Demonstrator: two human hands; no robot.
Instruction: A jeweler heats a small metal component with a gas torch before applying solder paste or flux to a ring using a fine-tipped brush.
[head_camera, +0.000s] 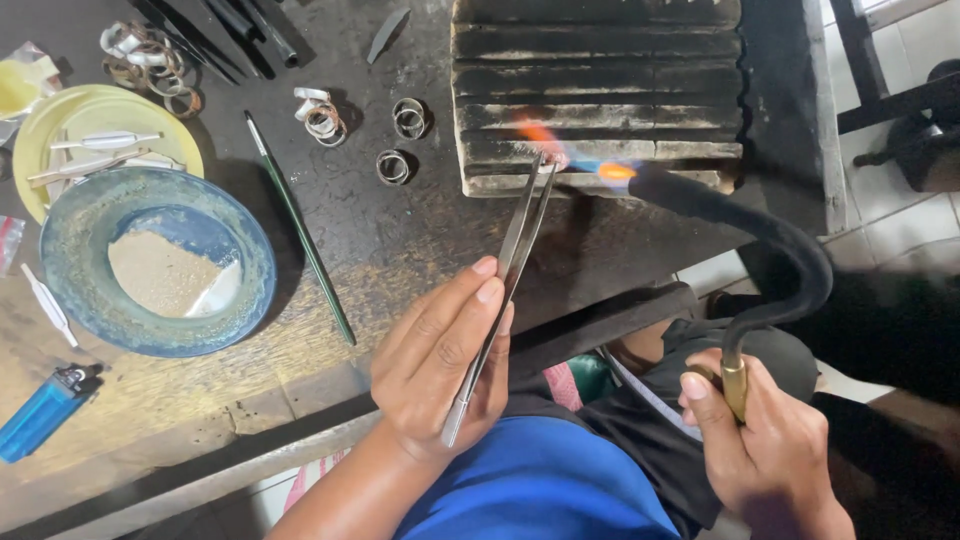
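Blue shirt (540, 480) fills the bottom edge, closest to the lens; both hands work just above it

Charred soldering block (598, 95) is the biggest item, ridged, sitting at the far edge of the bench (400, 240). Looks heavy and stable, no need to hold it

Torch (760, 250): curved black neck, brass fitting at the base. Right hand (770, 450) is wrapped closed around that fitting, well back from the flame (600, 168). Rigid, light enough for one hand, only the brass end is safe to grip

Tweezers (505, 290): long, thin steel, springy. Left hand (445, 365) pinches them mid-shaft between thumb and fingers, tips pressed together at the block's front edge right where the flame hits. Whatever sits in the tips is too small and glare-washed to tell. Judging by that: tiny, light, hot, easy to drop, so grip stays on the cool rear half

Off to the left: blue bowl (160, 262) with pale powder, yellow plate (95, 130), green rod (300, 230), blue lighter (45, 410), loose metal rings (395, 165)
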